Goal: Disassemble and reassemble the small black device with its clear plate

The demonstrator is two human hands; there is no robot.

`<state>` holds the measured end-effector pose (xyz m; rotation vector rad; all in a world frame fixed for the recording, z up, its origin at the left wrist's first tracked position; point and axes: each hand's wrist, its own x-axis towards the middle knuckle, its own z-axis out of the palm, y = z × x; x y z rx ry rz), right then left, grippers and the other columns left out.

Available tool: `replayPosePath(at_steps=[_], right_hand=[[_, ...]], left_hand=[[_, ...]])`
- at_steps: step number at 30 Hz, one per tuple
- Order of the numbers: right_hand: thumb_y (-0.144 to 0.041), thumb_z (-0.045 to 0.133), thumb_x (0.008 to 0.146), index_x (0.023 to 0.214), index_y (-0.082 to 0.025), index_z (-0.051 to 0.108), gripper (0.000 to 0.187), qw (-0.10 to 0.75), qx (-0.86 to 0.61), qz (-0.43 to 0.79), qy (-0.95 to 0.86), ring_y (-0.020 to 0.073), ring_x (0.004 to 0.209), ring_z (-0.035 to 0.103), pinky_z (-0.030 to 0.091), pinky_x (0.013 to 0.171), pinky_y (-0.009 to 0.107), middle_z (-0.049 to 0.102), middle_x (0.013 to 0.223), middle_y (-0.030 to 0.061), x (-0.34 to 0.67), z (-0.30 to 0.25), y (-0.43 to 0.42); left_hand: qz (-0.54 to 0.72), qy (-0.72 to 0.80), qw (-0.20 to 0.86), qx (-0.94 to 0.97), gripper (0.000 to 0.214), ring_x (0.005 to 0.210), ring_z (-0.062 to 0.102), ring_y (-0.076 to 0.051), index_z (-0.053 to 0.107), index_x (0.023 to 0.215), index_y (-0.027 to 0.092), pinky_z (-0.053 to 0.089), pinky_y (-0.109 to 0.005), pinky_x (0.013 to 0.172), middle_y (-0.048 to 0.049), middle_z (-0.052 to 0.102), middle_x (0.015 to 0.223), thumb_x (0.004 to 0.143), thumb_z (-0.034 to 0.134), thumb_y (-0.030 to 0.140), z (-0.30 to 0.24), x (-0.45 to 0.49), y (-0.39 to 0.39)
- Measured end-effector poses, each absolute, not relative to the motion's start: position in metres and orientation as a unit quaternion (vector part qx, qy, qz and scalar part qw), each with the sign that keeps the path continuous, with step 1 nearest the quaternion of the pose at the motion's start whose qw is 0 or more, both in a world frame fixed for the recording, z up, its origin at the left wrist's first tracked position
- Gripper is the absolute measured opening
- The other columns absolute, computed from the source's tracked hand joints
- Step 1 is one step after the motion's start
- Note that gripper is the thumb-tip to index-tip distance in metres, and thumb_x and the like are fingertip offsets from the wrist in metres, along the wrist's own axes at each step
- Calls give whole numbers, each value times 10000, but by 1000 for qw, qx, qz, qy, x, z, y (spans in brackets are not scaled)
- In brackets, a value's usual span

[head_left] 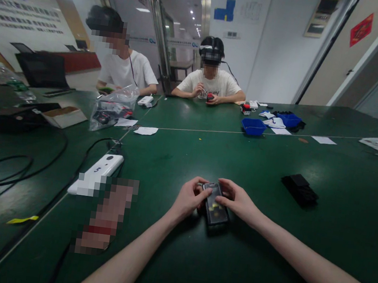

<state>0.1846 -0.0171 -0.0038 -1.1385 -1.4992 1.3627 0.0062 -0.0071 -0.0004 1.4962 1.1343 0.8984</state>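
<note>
Both of my hands are at a small flat dark case (215, 210) just above or on the green table; a glossy top with yellow patches faces me. My left hand (191, 195) grips its left side, thumb lying on the upper face and fingers partly hidden behind it. From the other side my right hand (233, 197) holds the far right part, with the thumb pressed on the top and the fingers curled over the far edge. What the yellow patches are, I cannot make out.
A black folded item (299, 189) lies to the right. On the left are a white device marked 5 (107, 163), cables, a yellow strip (22, 220) and a blurred-out pinkish object (109, 214). Beyond stand a plastic bag (113, 108) and a blue tray (253, 127). Two people sit opposite.
</note>
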Motion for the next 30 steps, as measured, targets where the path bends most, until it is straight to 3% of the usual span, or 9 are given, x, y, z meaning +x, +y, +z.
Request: replayPosePath(at_steps=[7, 14, 18, 23, 27, 30], right_hand=[[-391, 619, 770, 1200, -154, 555, 495, 346, -422, 577, -607, 251, 1093, 579, 429, 970, 448, 622, 1184, 117, 183, 9, -23], [-374, 618, 786, 1428, -227, 253, 752, 357, -371, 560, -650, 226, 1229, 471, 399, 1005, 420, 439, 1398, 108, 186, 1, -26], [-357, 563, 816, 1447, -239, 194, 740, 350, -375, 540, -667, 223, 1274, 419, 364, 1028, 427, 358, 1453, 98, 187, 0, -26], [-277, 484, 830, 1421, -218, 272, 631, 363, -447, 353, -738, 220, 1300, 370, 265, 1084, 428, 394, 1426, 95, 202, 2, -11], [-206, 454, 807, 1354, -113, 343, 565, 346, -546, 111, -755, 240, 1217, 429, 317, 1050, 401, 456, 1331, 157, 237, 7, 10], [-185, 424, 811, 1275, -102, 411, 471, 258, -629, -29, -733, 287, 1124, 465, 385, 963, 423, 453, 1306, 179, 268, 10, 23]], left_hand=[[402, 484, 506, 591, 312, 350, 417, -59, 570, 891, 133, 344, -166, 377, 80, 478, 456, 717, 645, 381, -1, 7, -6], [458, 471, 520, 545, 347, 392, 461, -59, 528, 961, 152, 401, -170, 392, 54, 535, 564, 731, 639, 387, 4, 7, -10], [459, 462, 529, 544, 363, 416, 476, -64, 505, 999, 158, 422, -175, 401, 58, 517, 577, 743, 627, 384, 5, 9, -9], [446, 456, 560, 529, 403, 628, 585, -128, 463, 1091, 155, 461, -183, 423, -10, 570, 735, 784, 554, 401, 4, 10, -8], [450, 459, 564, 518, 351, 649, 584, -121, 477, 1062, 155, 469, -188, 440, -31, 566, 797, 813, 506, 401, 3, 10, -9], [440, 457, 564, 529, 309, 636, 580, -115, 505, 1002, 151, 460, -180, 436, -30, 556, 791, 806, 518, 389, 3, 9, -9]])
